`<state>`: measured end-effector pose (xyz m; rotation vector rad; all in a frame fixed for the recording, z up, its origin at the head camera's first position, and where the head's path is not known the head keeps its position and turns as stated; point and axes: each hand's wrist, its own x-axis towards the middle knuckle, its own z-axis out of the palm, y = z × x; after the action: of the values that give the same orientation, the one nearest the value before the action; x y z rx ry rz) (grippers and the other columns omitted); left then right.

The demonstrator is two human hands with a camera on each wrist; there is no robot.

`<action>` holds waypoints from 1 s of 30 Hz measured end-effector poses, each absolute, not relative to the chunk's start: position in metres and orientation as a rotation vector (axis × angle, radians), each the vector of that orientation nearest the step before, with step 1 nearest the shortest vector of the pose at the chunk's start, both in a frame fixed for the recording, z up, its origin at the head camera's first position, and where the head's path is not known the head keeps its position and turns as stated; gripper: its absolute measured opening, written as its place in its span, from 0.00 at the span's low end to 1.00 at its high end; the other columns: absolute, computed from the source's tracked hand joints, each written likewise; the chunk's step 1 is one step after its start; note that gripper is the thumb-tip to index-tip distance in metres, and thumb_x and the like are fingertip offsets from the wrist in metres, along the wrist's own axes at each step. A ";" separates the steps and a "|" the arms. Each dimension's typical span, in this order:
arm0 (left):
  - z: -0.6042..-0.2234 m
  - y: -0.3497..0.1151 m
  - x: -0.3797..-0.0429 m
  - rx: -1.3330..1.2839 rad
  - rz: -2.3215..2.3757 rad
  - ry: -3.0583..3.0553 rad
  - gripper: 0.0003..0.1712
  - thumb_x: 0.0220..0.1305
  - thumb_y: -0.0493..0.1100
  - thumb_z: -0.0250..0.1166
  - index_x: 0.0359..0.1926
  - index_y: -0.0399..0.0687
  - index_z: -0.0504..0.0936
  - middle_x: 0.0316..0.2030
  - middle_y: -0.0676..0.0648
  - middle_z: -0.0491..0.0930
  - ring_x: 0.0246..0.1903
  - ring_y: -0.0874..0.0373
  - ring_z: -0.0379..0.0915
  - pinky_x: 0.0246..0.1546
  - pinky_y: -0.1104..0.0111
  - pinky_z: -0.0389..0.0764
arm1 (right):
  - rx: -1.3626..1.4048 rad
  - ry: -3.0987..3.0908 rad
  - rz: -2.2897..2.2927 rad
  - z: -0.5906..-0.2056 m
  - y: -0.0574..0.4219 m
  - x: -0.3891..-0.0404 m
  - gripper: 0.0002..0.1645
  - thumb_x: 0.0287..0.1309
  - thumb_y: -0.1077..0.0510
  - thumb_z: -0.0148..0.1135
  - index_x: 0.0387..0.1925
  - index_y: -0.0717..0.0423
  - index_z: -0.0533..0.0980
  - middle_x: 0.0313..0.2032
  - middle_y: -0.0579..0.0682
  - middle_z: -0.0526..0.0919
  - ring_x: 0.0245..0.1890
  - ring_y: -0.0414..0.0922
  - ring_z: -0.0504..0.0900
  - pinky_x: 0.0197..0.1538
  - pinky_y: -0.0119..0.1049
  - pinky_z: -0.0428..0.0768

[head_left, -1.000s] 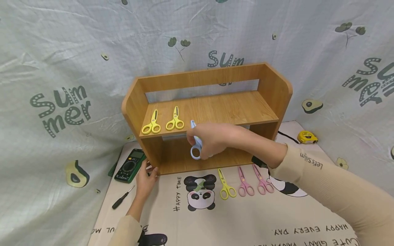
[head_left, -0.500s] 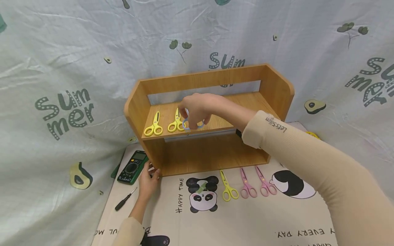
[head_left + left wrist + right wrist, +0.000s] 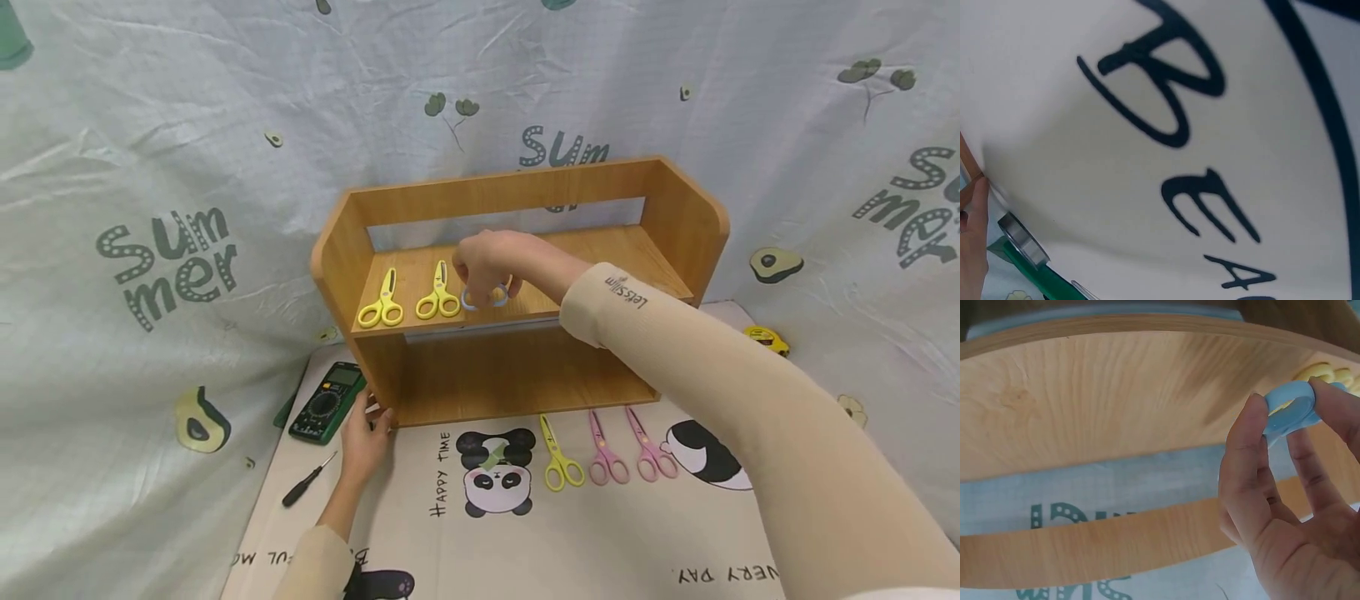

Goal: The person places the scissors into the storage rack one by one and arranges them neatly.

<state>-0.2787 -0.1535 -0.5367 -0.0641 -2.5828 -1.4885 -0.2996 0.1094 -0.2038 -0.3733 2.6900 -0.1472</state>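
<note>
My right hand (image 3: 489, 265) is over the upper board of the wooden shelf (image 3: 570, 254), pinching light blue scissors (image 3: 1290, 405) by a handle loop between thumb and finger. Their blades are hidden behind the hand in the head view. Just left of it on the same board lie two pairs of yellow scissors, one nearer (image 3: 438, 293) and one farther left (image 3: 382, 302). My left hand (image 3: 364, 442) touches the lower left corner of the shelf, its thumb at the front edge and its other fingers partly hidden along the side.
On the table (image 3: 600, 533), in front of the shelf, lie yellow scissors (image 3: 558, 457) and two pairs of pink scissors (image 3: 606, 454). A green multimeter (image 3: 327, 403) and a black screwdriver (image 3: 307, 481) are at left. A yellow tape measure (image 3: 767, 339) sits at right.
My right hand has risen from in front of the shelf to above its upper board, carrying the blue scissors, then shifted slightly. The left hand stays at the shelf's corner.
</note>
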 end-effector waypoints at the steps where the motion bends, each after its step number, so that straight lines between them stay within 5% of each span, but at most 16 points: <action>1: -0.537 -0.154 -0.279 -0.069 -1.488 -2.579 0.34 0.77 0.34 0.58 0.79 0.49 0.60 0.70 0.32 0.70 0.62 0.35 0.77 0.49 0.50 0.90 | -0.366 2.690 -0.148 -0.206 0.110 -0.301 0.16 0.57 0.65 0.65 0.47 0.53 0.74 0.45 0.50 0.75 0.37 0.45 0.73 0.45 0.40 0.91; 15: -0.536 -0.153 -0.277 -0.077 -1.486 -2.569 0.34 0.77 0.33 0.58 0.79 0.49 0.60 0.69 0.31 0.71 0.62 0.34 0.77 0.48 0.51 0.91 | -0.283 2.688 -0.106 -0.222 0.112 -0.319 0.14 0.55 0.69 0.65 0.41 0.52 0.74 0.40 0.49 0.73 0.31 0.43 0.70 0.44 0.39 0.89; 23: -0.538 -0.152 -0.277 -0.075 -1.485 -2.563 0.35 0.76 0.32 0.58 0.79 0.49 0.61 0.69 0.30 0.71 0.61 0.33 0.77 0.48 0.51 0.91 | -0.286 2.695 -0.056 -0.230 0.110 -0.325 0.12 0.53 0.69 0.64 0.36 0.52 0.75 0.38 0.49 0.73 0.28 0.43 0.70 0.26 0.32 0.79; 30: -0.538 -0.153 -0.278 -0.076 -1.487 -2.554 0.35 0.76 0.32 0.59 0.79 0.50 0.61 0.69 0.31 0.72 0.61 0.34 0.78 0.47 0.51 0.91 | -0.270 2.710 -0.058 -0.231 0.109 -0.326 0.13 0.53 0.68 0.65 0.40 0.52 0.76 0.38 0.49 0.74 0.29 0.43 0.72 0.25 0.32 0.79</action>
<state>-0.2781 -0.1527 -0.5376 -0.0760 -2.5539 -1.4873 -0.3265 0.1092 -0.2312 -0.2702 2.7099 -0.0580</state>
